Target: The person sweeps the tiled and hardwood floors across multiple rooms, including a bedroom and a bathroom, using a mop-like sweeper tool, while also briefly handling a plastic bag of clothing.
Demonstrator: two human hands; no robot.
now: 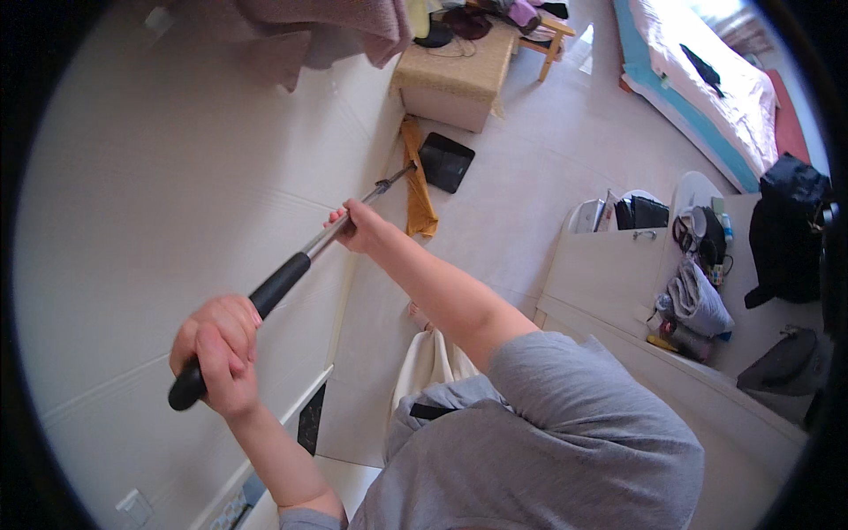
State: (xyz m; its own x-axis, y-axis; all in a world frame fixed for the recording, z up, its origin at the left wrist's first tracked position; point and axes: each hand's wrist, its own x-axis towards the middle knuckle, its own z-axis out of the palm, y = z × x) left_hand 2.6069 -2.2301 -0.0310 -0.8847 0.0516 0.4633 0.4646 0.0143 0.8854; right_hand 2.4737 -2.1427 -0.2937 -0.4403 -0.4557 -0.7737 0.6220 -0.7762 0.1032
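Note:
My left hand (218, 351) is closed around the black foam grip of a long metal pole (281, 285), near its rounded end. My right hand (358, 226) holds the bare metal shaft further along. The pole slants up and to the right, and its far end meets a mustard-coloured flat mop head or cloth (416, 179) by the foot of the wall. How the two are joined is too small to tell. Beside the mustard cloth, on its right, a flat black bathroom-type scale (447, 162) lies on the pale floor.
A cloth-covered chest (457, 63) stands against the wall beyond the scale, near a wooden chair (551, 46). On the right are a white cabinet (606, 271) with clutter on top and a bed (702, 86). A pinkish-brown fabric (351, 26) hangs at the upper wall.

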